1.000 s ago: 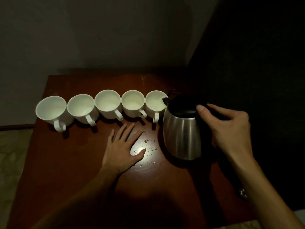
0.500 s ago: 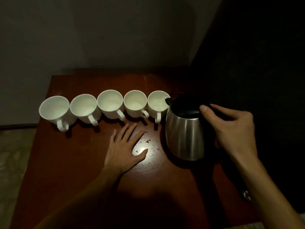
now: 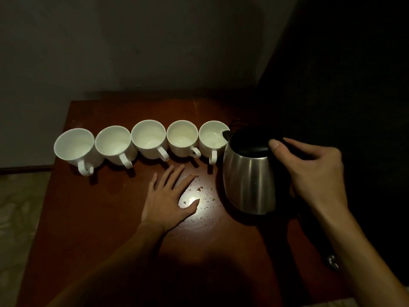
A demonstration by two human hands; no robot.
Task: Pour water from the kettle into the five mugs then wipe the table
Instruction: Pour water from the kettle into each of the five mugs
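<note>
Five mugs (image 3: 141,145) are standing in a row across the far half of the table (image 3: 88,218), handles facing the near edge. The kettle (image 3: 249,173) is sitting at the row's right end, its spout over the rightmost mug (image 3: 212,140). Water droplets (image 3: 203,196) are lying before that mug, left of the kettle.

The left hand (image 3: 167,199) lies flat, palm down, on the surface (image 3: 93,218), fingers straight and slightly spread, pointing away from the body, thumb out to the right. Its bare forearm runs back toward the lower left. The right hand (image 3: 314,171) reaches in from the lower right with the forearm bare, fingers curled round the dark handle of the kettle (image 3: 249,176), thumb laid forward along the top, wrist slightly bent.
</note>
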